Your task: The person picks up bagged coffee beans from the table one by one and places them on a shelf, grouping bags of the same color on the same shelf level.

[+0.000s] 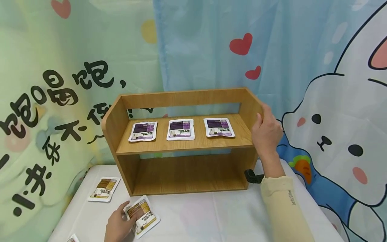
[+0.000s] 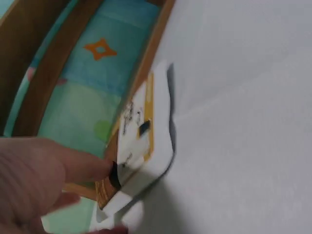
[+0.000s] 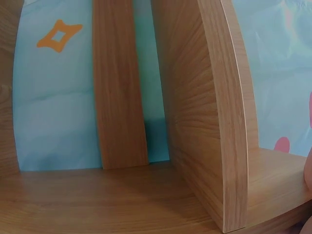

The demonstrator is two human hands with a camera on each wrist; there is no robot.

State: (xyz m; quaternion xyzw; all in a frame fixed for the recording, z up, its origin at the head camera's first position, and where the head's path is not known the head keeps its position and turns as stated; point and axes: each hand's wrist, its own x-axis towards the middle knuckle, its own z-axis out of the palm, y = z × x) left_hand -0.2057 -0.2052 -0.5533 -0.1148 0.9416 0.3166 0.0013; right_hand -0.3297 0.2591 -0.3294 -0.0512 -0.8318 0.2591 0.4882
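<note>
A wooden two-level shelf (image 1: 187, 146) stands on a white table (image 1: 211, 215). Three purple-labelled white packets lie in a row on its upper board: left (image 1: 143, 131), middle (image 1: 180, 129), right (image 1: 218, 127). My right hand (image 1: 266, 132) grips the shelf's right side panel (image 3: 219, 122), thumb on the inner face. At the table's front, my left hand (image 1: 118, 225) pinches a brown-and-yellow labelled packet (image 1: 142, 215) by its left edge; in the left wrist view that packet (image 2: 141, 141) is lifted a little off the cloth, held by my fingers (image 2: 44, 170).
Another brown packet (image 1: 103, 189) lies at the table's left, and a corner of a third (image 1: 72, 239) shows at the bottom edge. A black strap (image 1: 253, 176) sits by the shelf's right foot. Printed curtains hang close behind.
</note>
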